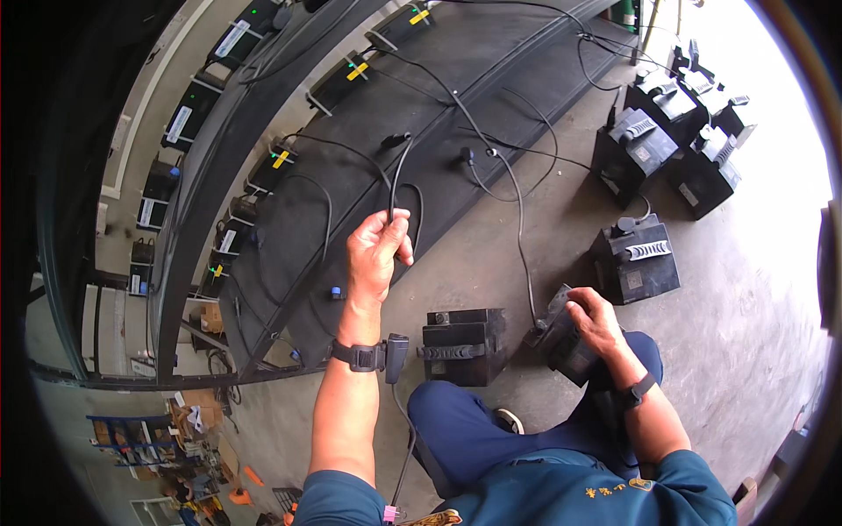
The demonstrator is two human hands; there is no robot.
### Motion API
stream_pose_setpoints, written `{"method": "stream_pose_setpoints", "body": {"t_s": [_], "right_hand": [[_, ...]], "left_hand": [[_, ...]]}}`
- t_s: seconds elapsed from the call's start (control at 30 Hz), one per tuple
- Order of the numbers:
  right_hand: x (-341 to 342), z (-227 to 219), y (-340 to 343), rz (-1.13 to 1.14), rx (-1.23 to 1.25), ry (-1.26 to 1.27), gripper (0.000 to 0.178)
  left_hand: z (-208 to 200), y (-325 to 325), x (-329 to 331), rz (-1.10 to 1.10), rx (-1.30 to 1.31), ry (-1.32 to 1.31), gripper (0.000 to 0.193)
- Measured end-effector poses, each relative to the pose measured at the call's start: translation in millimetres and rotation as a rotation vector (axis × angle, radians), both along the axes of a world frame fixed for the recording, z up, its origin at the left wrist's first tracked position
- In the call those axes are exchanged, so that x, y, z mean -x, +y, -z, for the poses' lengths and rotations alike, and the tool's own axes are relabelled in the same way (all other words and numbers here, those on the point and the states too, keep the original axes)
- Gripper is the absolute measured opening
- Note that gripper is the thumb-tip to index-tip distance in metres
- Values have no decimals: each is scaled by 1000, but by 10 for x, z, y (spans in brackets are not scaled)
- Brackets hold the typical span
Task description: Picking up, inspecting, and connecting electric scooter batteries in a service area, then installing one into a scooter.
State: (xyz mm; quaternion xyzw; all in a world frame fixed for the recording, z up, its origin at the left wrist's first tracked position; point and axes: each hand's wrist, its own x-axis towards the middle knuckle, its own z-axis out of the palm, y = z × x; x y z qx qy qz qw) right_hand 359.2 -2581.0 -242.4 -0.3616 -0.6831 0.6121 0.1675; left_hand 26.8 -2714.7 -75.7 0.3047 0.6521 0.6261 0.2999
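My left hand (pixel 375 252) is raised in front of a dark shelf, its fingers pinching a black cable (pixel 392 188). The cable's plug (pixel 396 139) sticks up past my fingers. Low on the right, my right hand (pixel 596 321) has its fingers curled over the top of a black battery box (pixel 570 344), which leans near my knee. Another cable (pixel 521 237) runs down from the shelf to that box's corner. Left of it stands a second battery box (pixel 465 346) with a ribbed handle, touched by neither hand.
Black chargers (pixel 338 86) with small lights line the shelf (pixel 456 96), and loose cables trail across it. A loose plug (pixel 467 156) lies near its edge. To the right stand one battery box (pixel 638 260) and a group of several more (pixel 633 153) on the concrete floor (pixel 737 333).
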Motion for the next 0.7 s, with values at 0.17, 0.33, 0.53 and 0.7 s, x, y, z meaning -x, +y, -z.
{"method": "stream_pose_setpoints", "body": {"t_s": [0.17, 0.33, 0.53, 0.7], "right_hand": [[11, -59, 15, -45, -62, -25, 27], [-12, -38, 86, -66, -156, 12, 23], [44, -23, 80, -59, -45, -59, 19], [1, 46, 31, -140, -213, -26, 19]], "left_hand": [[99, 18, 16, -84, 54, 11, 16], [83, 92, -37, -77, 147, 84, 23], [294, -57, -167, -125, 301, 353, 23], [663, -122, -473, -60, 357, 534, 21]]}}
